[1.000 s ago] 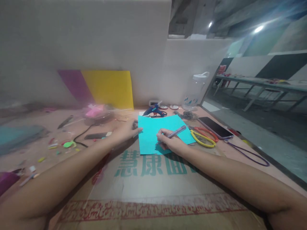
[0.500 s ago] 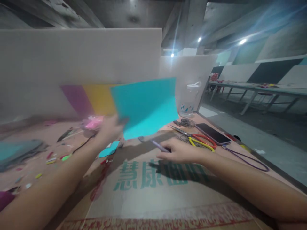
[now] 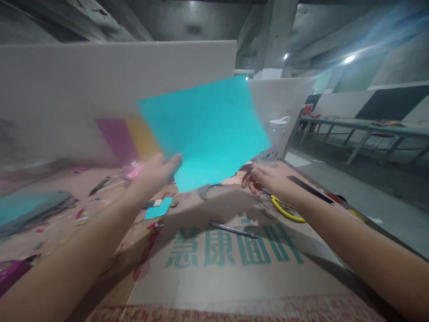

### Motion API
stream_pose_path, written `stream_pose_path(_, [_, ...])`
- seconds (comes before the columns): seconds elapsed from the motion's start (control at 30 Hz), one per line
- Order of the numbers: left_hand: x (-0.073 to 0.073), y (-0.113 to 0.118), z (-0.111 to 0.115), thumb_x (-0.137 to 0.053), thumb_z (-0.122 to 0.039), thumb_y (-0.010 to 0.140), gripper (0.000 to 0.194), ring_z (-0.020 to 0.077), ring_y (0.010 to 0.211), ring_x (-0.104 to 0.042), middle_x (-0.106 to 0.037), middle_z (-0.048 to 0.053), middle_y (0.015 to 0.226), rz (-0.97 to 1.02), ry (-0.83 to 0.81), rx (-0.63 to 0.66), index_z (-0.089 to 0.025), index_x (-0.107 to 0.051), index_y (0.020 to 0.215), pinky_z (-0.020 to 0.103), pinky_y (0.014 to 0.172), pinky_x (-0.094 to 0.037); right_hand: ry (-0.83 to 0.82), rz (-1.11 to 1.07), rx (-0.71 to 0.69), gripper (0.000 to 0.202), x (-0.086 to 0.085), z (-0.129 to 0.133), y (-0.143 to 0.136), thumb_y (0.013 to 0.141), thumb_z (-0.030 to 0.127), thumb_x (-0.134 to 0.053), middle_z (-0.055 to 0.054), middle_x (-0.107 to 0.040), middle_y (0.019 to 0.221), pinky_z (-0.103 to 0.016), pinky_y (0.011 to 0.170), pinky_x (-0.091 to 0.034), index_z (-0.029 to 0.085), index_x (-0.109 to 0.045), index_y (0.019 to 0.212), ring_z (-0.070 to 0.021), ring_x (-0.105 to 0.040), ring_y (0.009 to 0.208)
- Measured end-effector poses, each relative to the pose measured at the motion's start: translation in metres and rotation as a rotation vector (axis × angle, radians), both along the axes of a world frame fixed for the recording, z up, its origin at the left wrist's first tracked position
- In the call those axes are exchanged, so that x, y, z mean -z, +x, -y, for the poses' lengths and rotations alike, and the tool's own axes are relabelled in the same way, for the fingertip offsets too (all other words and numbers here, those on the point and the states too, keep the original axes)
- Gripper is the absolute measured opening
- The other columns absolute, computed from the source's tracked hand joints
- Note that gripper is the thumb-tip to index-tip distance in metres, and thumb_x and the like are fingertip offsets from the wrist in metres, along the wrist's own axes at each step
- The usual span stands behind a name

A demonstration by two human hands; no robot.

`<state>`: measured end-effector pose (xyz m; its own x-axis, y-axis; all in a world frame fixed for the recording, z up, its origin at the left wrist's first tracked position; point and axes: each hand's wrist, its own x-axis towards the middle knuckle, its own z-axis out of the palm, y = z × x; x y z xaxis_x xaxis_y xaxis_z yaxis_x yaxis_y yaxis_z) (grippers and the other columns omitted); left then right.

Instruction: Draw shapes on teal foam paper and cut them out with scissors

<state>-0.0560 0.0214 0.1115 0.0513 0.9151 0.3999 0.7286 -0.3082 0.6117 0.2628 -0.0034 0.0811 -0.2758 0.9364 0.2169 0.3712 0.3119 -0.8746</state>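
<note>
Currently, the turquoise sheet point(image 3: 204, 134) is up in the air above the bench point(image 3: 60, 226), tilted, its lower edge bowed. The left hand point(image 3: 159, 172) grips it by the lower left edge, thumb on the near face. Well to the right, the right hand point(image 3: 257, 178) has its fingers loosely curled beside a yellow handle point(image 3: 284, 212); whether they hold anything, I cannot tell. Below the sheet, a pen point(image 3: 233, 230) lies on printed cardboard point(image 3: 187, 286), apart from both hands. Near the left wrist sits a small turquoise piece point(image 3: 159, 211). Farther back, the sheet partly covers a purple-and-yellow panel point(image 3: 117, 138), and a clear bottle point(image 3: 278, 132) with a white lid stands beyond the right hand.
</note>
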Motion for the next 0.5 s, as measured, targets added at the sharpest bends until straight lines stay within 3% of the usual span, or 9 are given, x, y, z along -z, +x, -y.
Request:
stream_pose_path(0.1, [0.002,0.01,0.008,-0.051,-0.055,0.09,0.046,0.0155,0.047,-0.043,-0.04,-0.002,0.046,0.017,-0.052,0.043,-0.023,-0.041,0.058,0.029,0.049,-0.032,-0.039,-0.295,0.125,0.064,-0.003,-0.005,0.008,0.074,0.083,-0.063,-0.004,-0.058,0.056,-0.032,0.053,-0.046,0.019,-0.058,0.069,-0.0166,-0.055,0.051])
stream_pose_path(0.2, [0.006,0.009,0.008,-0.052,-0.063,0.086,0.05,0.0163,0.051,-0.05,-0.052,0.002,0.052,0.039,-0.072,0.145,-0.022,-0.045,0.06,0.029,0.049,-0.036,-0.032,-0.518,0.296,0.061,-0.003,-0.008,0.012,0.051,0.063,-0.093,0.004,-0.053,0.053,-0.03,0.046,-0.043,0.022,-0.052,0.073,-0.0127,-0.048,0.044])
stream_pose_path(0.27, [0.008,0.005,0.005,-0.05,-0.068,0.086,0.052,0.0169,0.051,-0.052,-0.056,0.003,0.055,0.048,-0.099,0.225,-0.021,-0.049,0.061,0.03,0.05,-0.039,-0.008,-0.535,0.291,0.064,-0.002,-0.01,0.014,0.047,0.057,-0.096,0.004,-0.056,0.058,-0.03,0.044,-0.042,0.023,-0.055,0.081,-0.0116,-0.046,0.041])
stream_pose_path(0.33, [0.007,0.001,0.003,-0.049,-0.067,0.086,0.054,0.0179,0.05,-0.053,-0.055,0.004,0.052,0.004,-0.129,0.227,-0.022,-0.048,0.057,0.031,0.051,-0.04,0.019,-0.391,0.265,0.058,-0.004,-0.012,0.019,0.059,0.065,-0.086,0.002,-0.06,0.062,-0.032,0.047,-0.044,0.023,-0.057,0.085,-0.0138,-0.05,0.044])
stream_pose_path(0.4, [0.004,-0.002,0.002,-0.049,-0.064,0.087,0.053,0.0194,0.05,-0.052,-0.05,0.004,0.047,-0.057,-0.116,0.141,-0.023,-0.046,0.053,0.032,0.052,-0.038,0.009,-0.145,0.233,0.048,-0.007,-0.012,0.028,0.071,0.066,-0.076,-0.001,-0.064,0.063,-0.032,0.053,-0.046,0.022,-0.061,0.083,-0.0177,-0.059,0.053])
stream_pose_path(0.5, [-0.001,-0.005,0.001,-0.048,-0.057,0.088,0.045,0.0201,0.052,-0.049,-0.042,0.001,0.045,-0.012,0.012,0.012,-0.023,-0.044,0.058,0.031,0.053,-0.035,0.007,0.235,0.126,0.035,-0.011,-0.008,0.05,0.071,0.051,-0.08,-0.004,-0.072,0.074,-0.031,0.063,-0.048,0.021,-0.07,0.086,-0.0218,-0.068,0.07])
